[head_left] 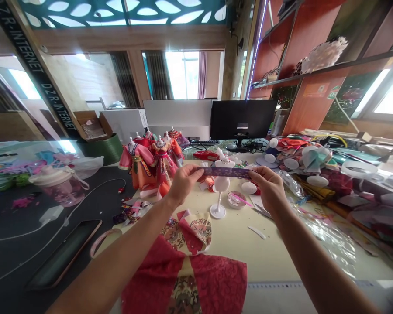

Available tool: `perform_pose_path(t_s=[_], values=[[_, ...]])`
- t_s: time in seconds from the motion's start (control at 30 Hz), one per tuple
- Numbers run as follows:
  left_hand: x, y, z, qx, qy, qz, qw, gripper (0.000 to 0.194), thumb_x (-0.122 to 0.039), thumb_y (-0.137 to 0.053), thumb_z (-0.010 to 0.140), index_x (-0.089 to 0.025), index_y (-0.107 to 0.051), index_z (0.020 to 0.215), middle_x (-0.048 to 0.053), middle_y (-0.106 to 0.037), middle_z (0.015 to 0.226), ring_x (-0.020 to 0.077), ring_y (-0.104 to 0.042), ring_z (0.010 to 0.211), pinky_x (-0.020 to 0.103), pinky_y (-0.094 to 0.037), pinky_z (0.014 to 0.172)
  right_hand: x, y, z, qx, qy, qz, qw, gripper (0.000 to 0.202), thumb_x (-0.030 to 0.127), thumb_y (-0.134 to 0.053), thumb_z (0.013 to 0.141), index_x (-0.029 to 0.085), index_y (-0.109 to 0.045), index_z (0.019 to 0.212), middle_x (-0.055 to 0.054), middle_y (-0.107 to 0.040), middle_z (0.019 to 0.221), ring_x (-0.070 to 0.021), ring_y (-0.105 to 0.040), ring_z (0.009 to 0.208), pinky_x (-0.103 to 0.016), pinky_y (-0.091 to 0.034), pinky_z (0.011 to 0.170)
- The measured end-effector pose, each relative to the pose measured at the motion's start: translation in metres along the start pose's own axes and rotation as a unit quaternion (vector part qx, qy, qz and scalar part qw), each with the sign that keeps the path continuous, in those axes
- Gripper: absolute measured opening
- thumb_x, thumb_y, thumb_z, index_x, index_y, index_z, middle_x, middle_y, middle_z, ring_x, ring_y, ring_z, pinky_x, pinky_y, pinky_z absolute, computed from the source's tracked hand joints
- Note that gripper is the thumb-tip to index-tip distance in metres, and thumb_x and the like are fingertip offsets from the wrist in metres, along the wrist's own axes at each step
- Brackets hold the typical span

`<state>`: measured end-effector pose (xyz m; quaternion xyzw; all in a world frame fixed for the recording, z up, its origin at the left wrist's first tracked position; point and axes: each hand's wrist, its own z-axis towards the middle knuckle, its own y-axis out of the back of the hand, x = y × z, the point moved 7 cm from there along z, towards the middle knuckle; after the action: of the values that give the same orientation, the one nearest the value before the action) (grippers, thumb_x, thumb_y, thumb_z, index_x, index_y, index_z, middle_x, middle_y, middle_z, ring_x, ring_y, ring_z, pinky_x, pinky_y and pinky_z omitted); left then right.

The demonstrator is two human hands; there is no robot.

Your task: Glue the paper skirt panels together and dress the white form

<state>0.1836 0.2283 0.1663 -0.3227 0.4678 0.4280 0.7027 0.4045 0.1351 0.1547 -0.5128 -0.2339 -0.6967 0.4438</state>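
Note:
My left hand and my right hand each pinch one end of a purple patterned ribbon, stretched level between them. Behind and below the ribbon stands a small white doll-size dress form on a round base; the ribbon hides part of its torso. Nearer to me on the table lies a red and gold brocade garment, spread flat, partly covered by my left forearm. A round clear dish with small pieces and a pink stick sits right of the dress form.
Several dressed miniature forms stand at left. A phone, cable and pink lidded cup lie on the dark surface. Fabric piles and clear plastic crowd the right. A ruler lies in front; monitors stand behind.

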Motion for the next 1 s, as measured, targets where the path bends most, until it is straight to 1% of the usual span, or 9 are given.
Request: perform_pose_path(t_s=[0.17, 0.3, 0.47, 0.63, 0.87, 1.0], values=[[0.003, -0.003, 0.009, 0.001, -0.003, -0.003, 1.0, 0.017, -0.028, -0.067, 0.072, -0.013, -0.063, 0.076, 0.002, -0.066, 0.068, 0.0127, -0.06, 0.064, 0.025, -0.047, 0.066, -0.007, 0.0, 0.008, -0.002, -0.008, 0.007, 1.0, 0.018, 0.036, -0.069, 0.067, 0.02, -0.062, 0.07, 0.001, -0.058, 0.065, -0.0109, -0.048, 0.056, -0.026, -0.034, 0.051], [0.008, -0.003, 0.014, -0.006, -0.004, -0.007, 1.0, 0.015, -0.027, -0.066, 0.073, -0.013, -0.063, 0.077, 0.001, -0.065, 0.069, 0.0123, -0.058, 0.065, 0.024, -0.046, 0.065, -0.012, -0.002, 0.013, -0.002, -0.003, 0.009, 1.0, 0.019, 0.037, -0.069, 0.067, 0.02, -0.061, 0.07, 0.001, -0.057, 0.065, -0.0122, -0.049, 0.059, -0.027, -0.037, 0.055], [0.015, -0.005, 0.018, -0.004, -0.006, -0.036, 0.999, 0.013, -0.027, -0.062, 0.076, -0.015, -0.062, 0.082, 0.0, -0.064, 0.079, 0.012, -0.059, 0.073, 0.024, -0.047, 0.073, -0.02, -0.006, 0.019, -0.004, 0.016, 0.023, 1.0, 0.021, 0.039, -0.068, 0.069, 0.021, -0.058, 0.073, 0.002, -0.055, 0.069, -0.0134, -0.051, 0.065, -0.028, -0.042, 0.065], [0.024, -0.013, 0.021, 0.019, -0.002, -0.088, 0.996, 0.017, -0.031, -0.059, 0.079, -0.016, -0.057, 0.086, 0.001, -0.065, 0.08, 0.0149, -0.064, 0.077, 0.029, -0.049, 0.078, -0.026, -0.012, 0.021, 0.002, 0.027, 0.046, 0.999, 0.024, 0.043, -0.066, 0.071, 0.023, -0.054, 0.075, 0.001, -0.056, 0.073, -0.0158, -0.055, 0.071, -0.031, -0.047, 0.073], [0.033, -0.022, 0.022, 0.037, 0.003, -0.147, 0.988, 0.02, -0.033, -0.059, 0.081, -0.016, -0.051, 0.089, 0.003, -0.067, 0.084, 0.0187, -0.069, 0.077, 0.034, -0.051, 0.079, -0.028, -0.022, 0.02, 0.004, 0.03, 0.08, 0.996, 0.028, 0.045, -0.065, 0.071, 0.022, -0.05, 0.076, 0.003, -0.055, 0.072, -0.014, -0.06, 0.067, -0.034, -0.05, 0.077], [0.035, -0.025, 0.023, 0.032, 0.002, -0.148, 0.988, 0.021, -0.034, -0.058, 0.083, -0.017, -0.05, 0.089, 0.003, -0.067, 0.085, 0.0196, -0.07, 0.079, 0.034, -0.052, 0.077, -0.032, -0.027, 0.02, -0.006, 0.029, 0.087, 0.996, 0.03, 0.047, -0.064, 0.071, 0.022, -0.049, 0.078, 0.003, -0.056, 0.072, -0.0135, -0.06, 0.064, -0.036, -0.051, 0.078]])
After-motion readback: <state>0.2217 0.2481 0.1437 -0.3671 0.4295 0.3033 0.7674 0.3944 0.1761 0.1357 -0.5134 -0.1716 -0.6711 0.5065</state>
